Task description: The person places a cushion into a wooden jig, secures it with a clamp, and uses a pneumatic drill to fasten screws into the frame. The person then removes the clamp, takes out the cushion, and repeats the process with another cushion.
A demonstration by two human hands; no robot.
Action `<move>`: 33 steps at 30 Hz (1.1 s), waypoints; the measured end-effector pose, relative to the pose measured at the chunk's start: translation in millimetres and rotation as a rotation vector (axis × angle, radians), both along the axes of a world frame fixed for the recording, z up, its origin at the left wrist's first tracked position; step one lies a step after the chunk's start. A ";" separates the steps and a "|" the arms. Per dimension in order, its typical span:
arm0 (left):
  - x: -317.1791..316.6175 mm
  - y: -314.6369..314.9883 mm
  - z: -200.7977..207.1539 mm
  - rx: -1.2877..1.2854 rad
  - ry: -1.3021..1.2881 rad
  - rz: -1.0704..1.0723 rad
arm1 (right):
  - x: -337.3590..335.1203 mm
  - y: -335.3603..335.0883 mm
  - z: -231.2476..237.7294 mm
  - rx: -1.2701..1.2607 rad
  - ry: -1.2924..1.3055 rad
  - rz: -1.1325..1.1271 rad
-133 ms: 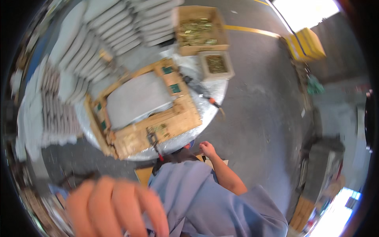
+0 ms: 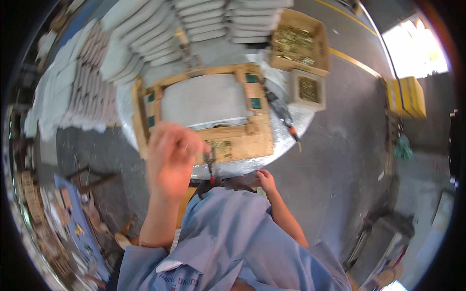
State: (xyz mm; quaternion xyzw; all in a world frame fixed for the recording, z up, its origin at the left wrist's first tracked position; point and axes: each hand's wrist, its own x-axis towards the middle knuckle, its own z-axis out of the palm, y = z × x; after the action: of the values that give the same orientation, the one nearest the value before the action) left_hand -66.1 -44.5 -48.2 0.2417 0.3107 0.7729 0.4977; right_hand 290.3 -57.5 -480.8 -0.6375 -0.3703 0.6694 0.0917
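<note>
Head view: the grey panel, long axis crosswise, lies up-right of the nearer left hand, blurred, grip unclear.

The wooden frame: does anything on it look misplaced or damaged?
No damage stands out. Small gold-coloured metal pieces lie loose on the pale rectangular wooden frame, slightly odd because similar ones sit in the brown cardboard box.

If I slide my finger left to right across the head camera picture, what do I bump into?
Long blue panel → left hand → little gold-coloured pieces on the wooden frame → right hand → small pale box → yellow bundle.
</note>
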 end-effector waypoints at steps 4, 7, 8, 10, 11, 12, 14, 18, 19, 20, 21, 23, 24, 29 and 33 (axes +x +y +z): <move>-61.0 -64.1 -162.4 -0.823 0.305 0.427 | -23.9 8.9 22.1 -0.070 0.067 0.064; -63.1 -138.4 -274.4 -1.099 0.771 0.475 | -33.1 17.8 51.2 -0.107 0.023 0.163; -55.0 -151.2 -291.4 -1.180 0.819 0.406 | -40.6 21.1 63.1 -0.124 0.013 0.201; -39.7 -154.8 -300.8 -1.299 0.867 0.150 | -57.7 26.3 68.3 -0.139 0.165 0.316; -28.2 -151.6 -300.6 -1.337 0.862 -0.033 | -65.6 27.9 70.9 -0.149 0.236 0.368; -17.8 -147.4 -301.1 -1.365 0.857 -0.220 | -82.6 28.1 75.5 -0.180 0.207 0.445; 1.8 -139.3 -309.4 -1.312 0.743 -0.390 | -122.9 31.5 98.6 -0.172 0.220 0.700; 4.4 -132.2 -323.6 -1.262 0.687 -0.513 | -183.6 16.1 122.1 -0.118 0.316 0.864; 0.8 -134.5 -328.3 -1.266 0.667 -0.529 | -192.4 11.1 124.7 -0.140 0.356 0.829; -2.0 -141.6 -337.3 -1.230 0.591 -0.507 | -198.2 7.1 123.5 -0.116 0.333 0.802; -1.3 -136.5 -324.5 -1.233 0.401 -0.479 | -201.4 3.6 117.5 -0.091 0.308 0.773; -1.6 -132.6 -291.5 -1.231 0.018 -0.416 | -204.7 7.5 132.0 -0.011 0.249 0.758; -0.3 -135.5 -281.4 -1.222 -0.108 -0.394 | -210.9 17.7 179.8 0.039 0.210 0.776; 24.1 -138.4 -262.0 -1.103 -0.616 -0.163 | -215.4 4.9 222.7 0.743 0.197 0.569; 40.7 -144.2 -263.7 -0.821 -0.749 -0.082 | -244.3 -5.1 227.2 0.931 0.424 0.616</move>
State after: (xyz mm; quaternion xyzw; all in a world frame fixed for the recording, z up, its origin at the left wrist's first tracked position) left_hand -25.4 -188.8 -311.9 -0.2513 0.3787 0.6013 0.6572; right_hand 46.0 -62.6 -253.7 -0.2458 -0.7662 0.5453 0.2349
